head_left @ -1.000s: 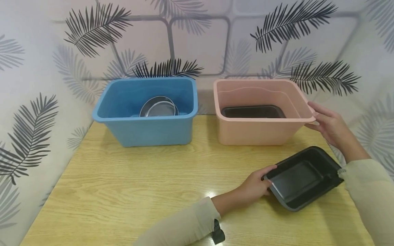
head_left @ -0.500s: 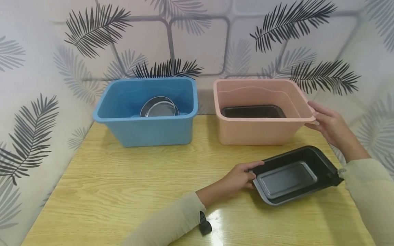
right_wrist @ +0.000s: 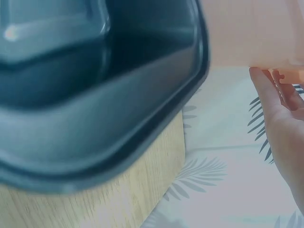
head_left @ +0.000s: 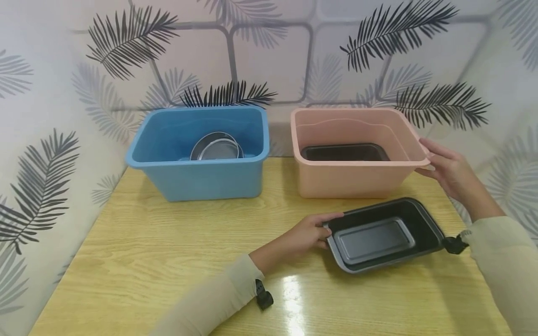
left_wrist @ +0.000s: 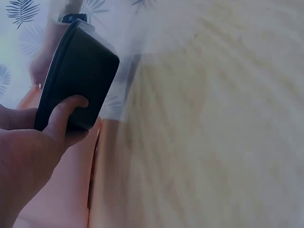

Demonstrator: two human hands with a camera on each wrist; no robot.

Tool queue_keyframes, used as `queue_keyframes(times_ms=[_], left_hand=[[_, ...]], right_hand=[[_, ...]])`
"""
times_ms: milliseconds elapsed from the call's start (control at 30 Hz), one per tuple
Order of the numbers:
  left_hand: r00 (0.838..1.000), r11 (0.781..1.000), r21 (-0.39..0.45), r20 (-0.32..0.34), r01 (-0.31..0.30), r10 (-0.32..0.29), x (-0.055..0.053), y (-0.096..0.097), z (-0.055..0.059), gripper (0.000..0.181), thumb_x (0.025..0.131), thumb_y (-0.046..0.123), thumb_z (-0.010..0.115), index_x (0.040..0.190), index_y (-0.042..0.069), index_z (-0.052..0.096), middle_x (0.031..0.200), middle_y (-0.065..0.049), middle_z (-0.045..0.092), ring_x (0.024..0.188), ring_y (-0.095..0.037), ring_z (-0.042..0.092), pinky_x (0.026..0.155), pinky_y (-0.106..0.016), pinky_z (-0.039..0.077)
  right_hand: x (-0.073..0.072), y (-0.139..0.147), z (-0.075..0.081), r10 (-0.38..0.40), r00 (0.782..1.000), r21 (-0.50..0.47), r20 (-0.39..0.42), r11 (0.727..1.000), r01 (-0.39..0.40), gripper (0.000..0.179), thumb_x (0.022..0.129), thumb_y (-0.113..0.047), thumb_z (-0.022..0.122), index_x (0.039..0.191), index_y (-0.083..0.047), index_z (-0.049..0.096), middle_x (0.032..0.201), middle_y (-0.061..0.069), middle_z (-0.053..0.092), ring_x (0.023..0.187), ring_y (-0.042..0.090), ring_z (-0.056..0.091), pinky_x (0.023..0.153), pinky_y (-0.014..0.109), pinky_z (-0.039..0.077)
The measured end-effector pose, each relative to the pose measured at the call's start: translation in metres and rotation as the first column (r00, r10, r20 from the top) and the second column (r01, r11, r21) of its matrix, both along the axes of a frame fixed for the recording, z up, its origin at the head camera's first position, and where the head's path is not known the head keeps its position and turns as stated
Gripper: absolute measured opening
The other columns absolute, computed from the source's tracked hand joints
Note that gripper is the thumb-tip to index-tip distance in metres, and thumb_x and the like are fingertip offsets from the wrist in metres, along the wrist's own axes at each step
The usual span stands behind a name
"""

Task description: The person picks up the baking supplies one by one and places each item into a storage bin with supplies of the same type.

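A black rectangular baking pan [head_left: 382, 235] lies on the wooden table [head_left: 168, 252] in front of the pink tub [head_left: 357, 179]. My left hand [head_left: 313, 231] grips the pan's left rim, thumb over the edge; the left wrist view shows the pan [left_wrist: 76, 76] with my thumb [left_wrist: 66, 111] curled on it. My right hand [head_left: 445, 168] holds the pink tub's right rim, fingers [right_wrist: 273, 90] under the rim [right_wrist: 266, 38]. A second black pan [head_left: 344, 152] lies inside the pink tub. The right wrist view is filled by the black pan [right_wrist: 95, 95].
A blue tub [head_left: 201, 154] stands at the back left with a round metal tin [head_left: 216, 145] inside. Walls with leaf-patterned paper close in behind and on both sides. The table's left and front area holds nothing else.
My left hand has dragged the black pan to the left and turned it more level with the table edge. My right hand has stayed on the pink tub's rim.
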State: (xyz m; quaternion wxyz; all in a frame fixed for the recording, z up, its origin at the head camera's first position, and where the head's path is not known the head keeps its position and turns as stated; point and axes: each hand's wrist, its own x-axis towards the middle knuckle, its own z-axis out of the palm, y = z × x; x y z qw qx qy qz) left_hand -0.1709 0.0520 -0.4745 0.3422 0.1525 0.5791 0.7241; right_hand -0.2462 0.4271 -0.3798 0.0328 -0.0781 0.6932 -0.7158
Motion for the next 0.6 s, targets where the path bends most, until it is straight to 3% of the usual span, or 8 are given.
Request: queue_keyframes(times_ms=[67, 133, 200, 367, 467, 600], left_hand=[[1.0, 1.0, -0.021, -0.027, 0.01, -0.011, -0.004, -0.006, 0.004, 0.061, 0.095, -0.012, 0.042, 0.146, 0.02, 0.055, 0.1, -0.009, 0.059, 0.078, -0.015, 0.062, 0.068, -0.026, 0.058], [0.998, 0.999, -0.043, -0.06, 0.027, -0.03, -0.008, -0.013, 0.008, 0.061, 0.095, -0.011, 0.044, 0.147, 0.02, 0.055, 0.106, -0.008, 0.058, 0.073, -0.013, 0.058, 0.063, -0.024, 0.052], [0.996, 0.998, -0.049, -0.079, 0.043, -0.047, -0.013, -0.02, 0.011, 0.059, 0.096, -0.011, 0.044, 0.147, 0.019, 0.055, 0.121, -0.009, 0.059, 0.077, -0.014, 0.061, 0.065, -0.025, 0.053], [0.986, 0.991, -0.095, -0.133, 0.093, -0.105, -0.023, -0.036, 0.022, 0.057, 0.098, -0.009, 0.044, 0.148, 0.019, 0.053, 0.136, -0.016, 0.055, 0.087, -0.018, 0.064, 0.075, -0.031, 0.058], [0.97, 0.981, -0.155, -0.195, 0.115, -0.144, -0.029, -0.045, 0.031, 0.057, 0.099, -0.007, 0.045, 0.148, 0.021, 0.053, 0.142, -0.014, 0.051, 0.091, -0.02, 0.064, 0.079, -0.034, 0.061], [0.937, 0.956, -0.265, -0.285, 0.126, -0.202, -0.035, -0.056, 0.046, 0.055, 0.101, 0.0, 0.048, 0.146, 0.031, 0.054, 0.15, -0.001, 0.047, 0.095, -0.016, 0.061, 0.084, -0.035, 0.062]], right_hand=[[0.0, 0.0, 0.0, 0.001, 1.0, 0.019, 0.002, 1.0, -0.001, 0.058, 0.107, -0.013, 0.049, 0.16, -0.007, 0.027, 0.166, 0.002, 0.029, 0.118, -0.001, 0.058, 0.085, 0.018, 0.058], [-0.001, 0.0, 0.0, 0.001, 1.0, 0.03, 0.001, 1.0, -0.001, 0.058, 0.107, -0.014, 0.049, 0.16, -0.007, 0.027, 0.167, 0.002, 0.027, 0.118, -0.001, 0.058, 0.085, 0.018, 0.058], [-0.001, 0.0, -0.001, 0.004, 1.0, 0.014, -0.004, 1.0, -0.003, 0.058, 0.107, -0.013, 0.048, 0.16, -0.007, 0.027, 0.166, 0.002, 0.029, 0.118, -0.001, 0.059, 0.085, 0.018, 0.058], [-0.001, -0.001, -0.001, 0.016, 1.0, -0.033, -0.021, 0.999, -0.017, 0.056, 0.106, -0.009, 0.047, 0.159, -0.004, 0.028, 0.16, 0.001, 0.038, 0.118, 0.001, 0.06, 0.085, 0.02, 0.059], [-0.002, 0.0, -0.001, 0.018, 1.0, -0.02, -0.018, 1.0, -0.018, 0.057, 0.107, -0.01, 0.047, 0.159, -0.004, 0.026, 0.161, 0.001, 0.035, 0.119, 0.001, 0.059, 0.086, 0.02, 0.059], [-0.002, 0.0, -0.002, 0.009, 1.0, 0.01, -0.004, 1.0, -0.008, 0.058, 0.107, -0.013, 0.048, 0.16, -0.006, 0.025, 0.166, 0.002, 0.028, 0.118, -0.001, 0.058, 0.085, 0.018, 0.058]])
